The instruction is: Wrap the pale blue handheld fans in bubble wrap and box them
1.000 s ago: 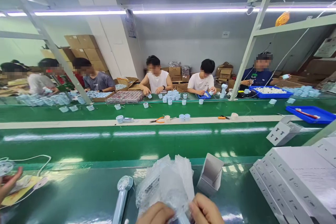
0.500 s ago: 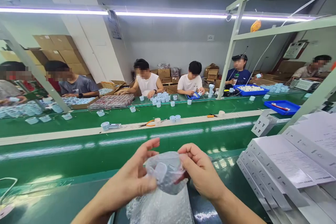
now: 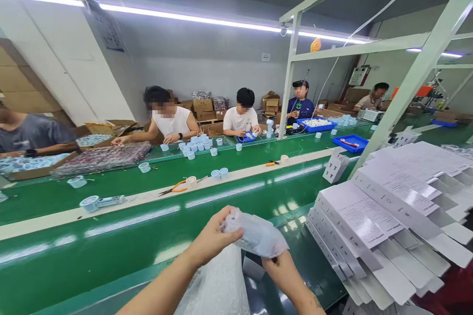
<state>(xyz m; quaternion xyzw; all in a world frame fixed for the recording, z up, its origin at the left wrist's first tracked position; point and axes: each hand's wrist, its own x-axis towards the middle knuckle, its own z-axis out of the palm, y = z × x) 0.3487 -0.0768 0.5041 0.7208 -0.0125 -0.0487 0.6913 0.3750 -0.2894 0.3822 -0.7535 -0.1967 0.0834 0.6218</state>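
Observation:
A cloudy bubble-wrap bag (image 3: 260, 237) hangs above the bench, and a pale item inside shows only faintly. My left hand (image 3: 218, 234) is closed on its left end, thumb in front. At the lower right end, my right hand (image 3: 283, 268) grips the bag from below; most of its fingers are hidden by the plastic. Beneath both hands lies a pile of bubble-wrap bags (image 3: 219, 283). A small white box piece (image 3: 253, 268) shows between the pile and my right forearm.
Printed white cartons (image 3: 364, 214) are stacked at the right beside a slanted metal post (image 3: 410, 78). A green conveyor (image 3: 121, 226) crosses ahead, with light-blue cups (image 3: 199, 145), orange-handled pliers (image 3: 179, 187) and a blue tray (image 3: 351, 143) beyond. Several people work along the far side.
My view has swung to the right. The bag has turned and now stretches rightward from my left hand. My right hand has gone from its upper edge to underneath its right end.

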